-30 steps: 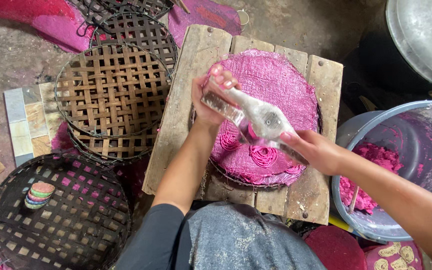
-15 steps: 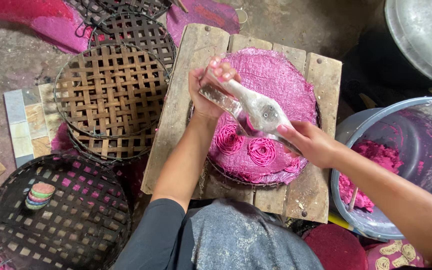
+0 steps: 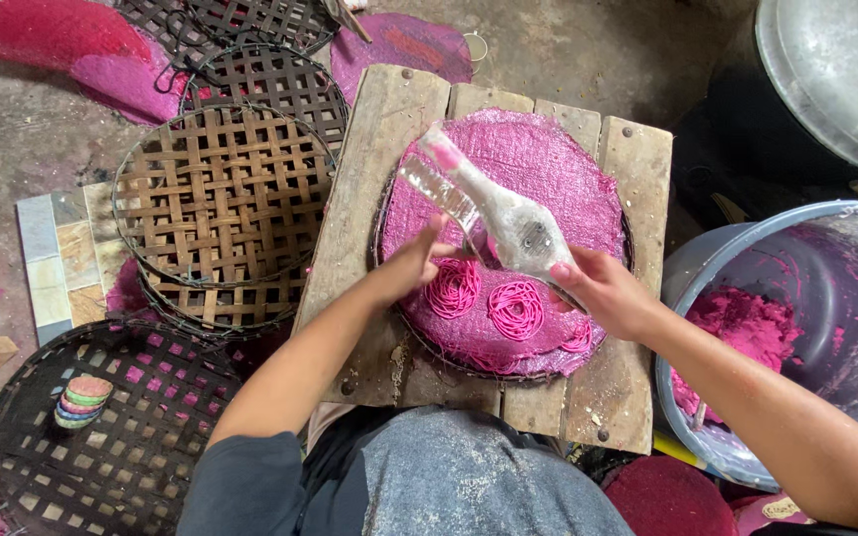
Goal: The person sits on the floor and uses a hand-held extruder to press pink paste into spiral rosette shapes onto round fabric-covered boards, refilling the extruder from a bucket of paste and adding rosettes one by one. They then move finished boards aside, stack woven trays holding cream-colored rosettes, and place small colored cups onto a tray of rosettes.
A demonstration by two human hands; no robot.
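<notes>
Wooden bench (image 3: pixel 389 129) carries a pink-covered round tray (image 3: pixel 548 159). Over it the right hand (image 3: pixel 603 290) closes its grip on a clear press (image 3: pixel 508 223); the left hand (image 3: pixel 414 263) touches its handle (image 3: pixel 439 194), fingers loosely curled, above two pink coils (image 3: pixel 484 298).

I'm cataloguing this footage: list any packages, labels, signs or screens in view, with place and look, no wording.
Small pale oval label: bottom right corner, on a pink object below the bucket; printing too small to make out.
No packages, signs or screens.
</notes>
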